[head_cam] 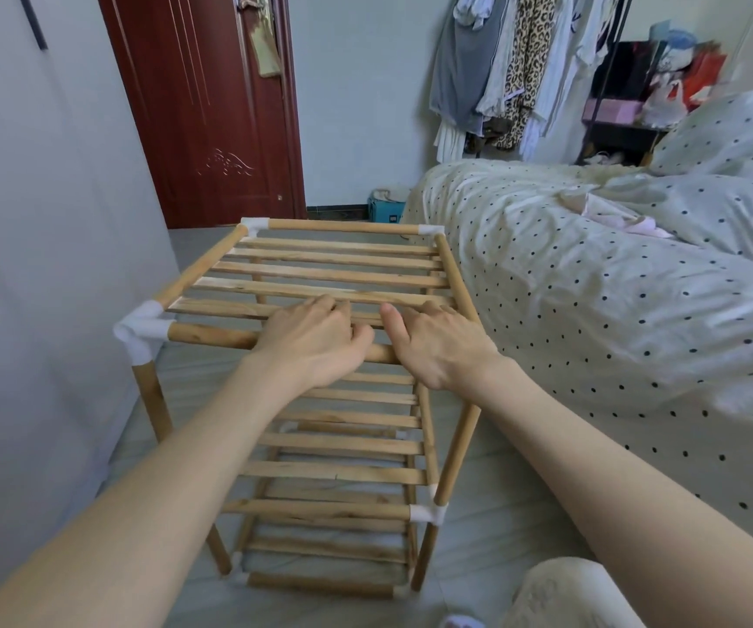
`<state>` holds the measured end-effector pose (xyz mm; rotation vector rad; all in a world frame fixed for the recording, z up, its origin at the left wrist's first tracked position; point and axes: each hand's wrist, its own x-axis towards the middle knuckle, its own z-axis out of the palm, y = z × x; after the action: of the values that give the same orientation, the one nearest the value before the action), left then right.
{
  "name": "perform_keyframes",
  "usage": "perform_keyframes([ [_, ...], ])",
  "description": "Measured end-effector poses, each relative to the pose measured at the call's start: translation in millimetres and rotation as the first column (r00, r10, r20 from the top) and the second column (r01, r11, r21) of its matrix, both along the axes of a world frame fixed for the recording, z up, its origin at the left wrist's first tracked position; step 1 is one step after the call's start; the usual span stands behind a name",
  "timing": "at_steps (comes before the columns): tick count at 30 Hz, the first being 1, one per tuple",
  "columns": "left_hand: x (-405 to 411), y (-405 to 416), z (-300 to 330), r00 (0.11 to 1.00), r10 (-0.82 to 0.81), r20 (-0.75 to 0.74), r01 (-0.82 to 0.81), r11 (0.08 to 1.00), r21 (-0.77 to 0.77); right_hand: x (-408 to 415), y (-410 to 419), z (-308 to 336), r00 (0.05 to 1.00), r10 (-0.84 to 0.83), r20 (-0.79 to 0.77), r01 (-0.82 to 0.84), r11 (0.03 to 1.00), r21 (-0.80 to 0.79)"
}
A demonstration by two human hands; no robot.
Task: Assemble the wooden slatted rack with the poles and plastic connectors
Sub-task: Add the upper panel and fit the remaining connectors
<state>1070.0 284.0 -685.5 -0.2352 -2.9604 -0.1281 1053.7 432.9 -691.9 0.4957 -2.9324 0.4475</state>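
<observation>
Rack (pixel 334 283): wooden slatted frame, upright on the grey floor (pixel 501 514) between a pale wall on our left and the bed (pixel 615 310) on our right. We count three slatted tiers, top, middle and bottom.
Top tier: slats run side to side inside a rectangle of round poles. White plastic connectors sit at the corners; the near-left connector (pixel 141 330) is the largest in view, and the far-left (pixel 254 225) and far-right (pixel 431 229) ones show at the back.
Front pole (pixel 211 335): runs from the near-left connector toward the right and passes under both our hands.
Left hand (pixel 313 339): laid over the front pole, palm down, fingers curled down between the near slats, thumb tucked in toward the right hand. It grips the front edge of the top tier.
Right hand (pixel 438 339): just beside the left, also palm down over the front pole, fingers hooked over the near slats, thumb raised and pointing away. It grips the same edge. The near-right top corner is hidden by this hand.
Legs: the near-left pole (pixel 153 396) drops from the near-left connector; the near-right pole (pixel 458 451) tilts slightly and meets a middle-tier connector (pixel 429 513).
Door (pixel 202 106): dark red, shut, beyond the rack.
Clothes (pixel 501 70): hanging at the far wall, past the foot of the bed.
Bed cover: cream with dark dots, rumpled.
</observation>
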Motion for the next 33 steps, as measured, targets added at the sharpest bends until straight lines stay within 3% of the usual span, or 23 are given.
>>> perform_keyframes([
  [5,-5,5,-6,0.986,0.046,-0.158,-0.055,0.997,-0.054,-4,2,2,0.999,0.026,-0.033,-0.025,0.999,0.024],
  [16,2,12,1,0.97,0.101,-0.221,-0.133,0.982,-0.131,-9,-1,2,0.992,0.067,-0.103,-0.064,0.997,0.034],
  [22,-6,9,-1,0.982,0.068,-0.178,-0.086,0.991,-0.098,-6,2,3,0.996,0.047,-0.075,-0.055,0.993,-0.1],
  [28,-8,4,2,0.999,-0.011,0.044,0.011,1.0,0.017,-5,6,-3,0.998,0.037,-0.058,-0.037,0.999,0.004],
  [33,-12,6,2,1.0,0.012,0.018,-0.012,1.0,0.014,-14,7,-1,0.998,0.063,-0.023,-0.062,0.997,0.05],
])
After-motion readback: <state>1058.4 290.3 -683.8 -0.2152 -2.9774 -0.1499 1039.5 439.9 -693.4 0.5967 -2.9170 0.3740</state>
